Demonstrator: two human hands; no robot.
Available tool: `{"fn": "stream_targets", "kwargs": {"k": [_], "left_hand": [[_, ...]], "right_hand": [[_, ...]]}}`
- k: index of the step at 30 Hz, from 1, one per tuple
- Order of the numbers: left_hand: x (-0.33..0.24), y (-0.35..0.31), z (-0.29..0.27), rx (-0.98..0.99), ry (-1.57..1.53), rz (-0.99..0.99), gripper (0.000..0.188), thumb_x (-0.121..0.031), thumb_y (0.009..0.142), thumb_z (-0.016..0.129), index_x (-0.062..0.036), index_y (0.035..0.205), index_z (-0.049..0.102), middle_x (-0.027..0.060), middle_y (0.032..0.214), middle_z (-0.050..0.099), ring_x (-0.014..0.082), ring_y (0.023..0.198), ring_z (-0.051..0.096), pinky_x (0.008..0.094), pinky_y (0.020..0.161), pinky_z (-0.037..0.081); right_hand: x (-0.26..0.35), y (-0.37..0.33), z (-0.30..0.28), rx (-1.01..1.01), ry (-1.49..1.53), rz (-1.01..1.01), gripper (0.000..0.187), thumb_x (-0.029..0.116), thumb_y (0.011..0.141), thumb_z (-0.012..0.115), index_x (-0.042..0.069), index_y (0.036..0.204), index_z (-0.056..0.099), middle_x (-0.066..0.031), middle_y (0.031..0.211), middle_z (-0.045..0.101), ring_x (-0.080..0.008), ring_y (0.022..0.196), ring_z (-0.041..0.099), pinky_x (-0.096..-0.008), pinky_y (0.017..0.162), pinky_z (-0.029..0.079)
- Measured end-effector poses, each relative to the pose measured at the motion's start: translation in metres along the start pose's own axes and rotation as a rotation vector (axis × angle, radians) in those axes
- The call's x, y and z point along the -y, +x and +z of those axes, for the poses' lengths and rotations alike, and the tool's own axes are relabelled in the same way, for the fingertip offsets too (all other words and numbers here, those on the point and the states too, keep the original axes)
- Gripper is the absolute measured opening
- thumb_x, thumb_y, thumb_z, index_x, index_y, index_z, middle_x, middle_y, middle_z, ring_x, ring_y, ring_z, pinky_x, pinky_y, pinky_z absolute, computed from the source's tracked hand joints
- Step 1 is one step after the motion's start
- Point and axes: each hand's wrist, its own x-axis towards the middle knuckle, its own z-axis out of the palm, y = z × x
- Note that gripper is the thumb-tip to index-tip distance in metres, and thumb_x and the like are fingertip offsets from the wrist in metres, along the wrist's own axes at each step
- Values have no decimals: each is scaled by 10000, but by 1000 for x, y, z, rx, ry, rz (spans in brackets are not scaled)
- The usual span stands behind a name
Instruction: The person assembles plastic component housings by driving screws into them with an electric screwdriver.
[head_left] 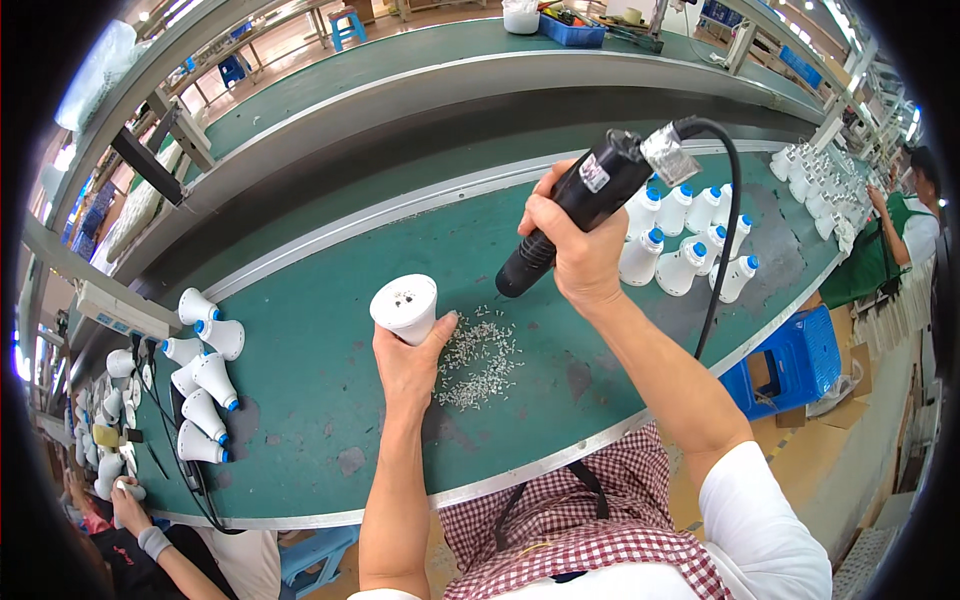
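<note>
Fingers (pixel 547 214) closed, your left hand (pixel 408 368) holds a cone (pixel 405 316), right hand (pixel 588 250) a screwdriver (pixel 603 176); screws (pixel 472 380) at the cone's four o'clock suggest work remains.

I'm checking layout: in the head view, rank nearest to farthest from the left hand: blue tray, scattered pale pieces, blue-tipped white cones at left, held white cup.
1. White cup: gripped by the left hand.
2. Pale pieces: just right of it.
3. Blue-tipped white cones: to the left.
4. Blue tray: far beyond the bench.
</note>
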Motion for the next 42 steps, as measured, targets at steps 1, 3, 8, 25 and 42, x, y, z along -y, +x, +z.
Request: {"fn": "stream_targets", "kwargs": {"k": [1, 3, 8, 25, 42], "left_hand": [[0, 0, 1, -2, 1, -1, 487, -87, 633, 753, 22, 1024, 484, 80, 914, 574, 147, 782, 553, 260, 691, 456], [-2, 0, 2, 21, -114, -74, 463, -54, 637, 723, 16, 1022, 477, 66, 871, 564, 132, 740, 540, 261, 661, 452], [-2, -1, 4, 57, -85, -88, 438, 4, 626, 683, 7, 1008, 470, 50, 828, 549, 117, 706, 529, 250, 640, 447], [-7, -10, 14, 132, -70, -2, 301, 55, 610, 675, 15, 881, 552, 75, 787, 617, 136, 718, 588, 275, 667, 479], [-11, -13, 10, 161, -72, 6, 233, 55, 628, 659, 0, 836, 569, 46, 744, 609, 111, 693, 577, 250, 645, 472]], "right_hand": [[-3, 0, -2, 0, 1, 2, 305, -46, 681, 609, -11, 949, 468, -59, 722, 545, -135, 567, 556, -258, 518, 468], [-10, -2, -3, -4, -20, 21, 310, -36, 685, 613, -11, 957, 466, -60, 724, 548, -134, 571, 558, -259, 517, 473], [-16, -1, -4, -6, 9, 32, 291, -22, 689, 618, -10, 942, 475, -58, 726, 551, -133, 567, 560, -258, 514, 474], [27, -9, 5, -58, 226, 43, 277, -21, 683, 589, -9, 933, 473, -78, 730, 540, -160, 551, 556, -283, 511, 473], [36, -15, 8, 13, 216, 37, 273, -12, 681, 587, -7, 927, 467, -84, 712, 542, -153, 554, 556, -277, 524, 481]]}}
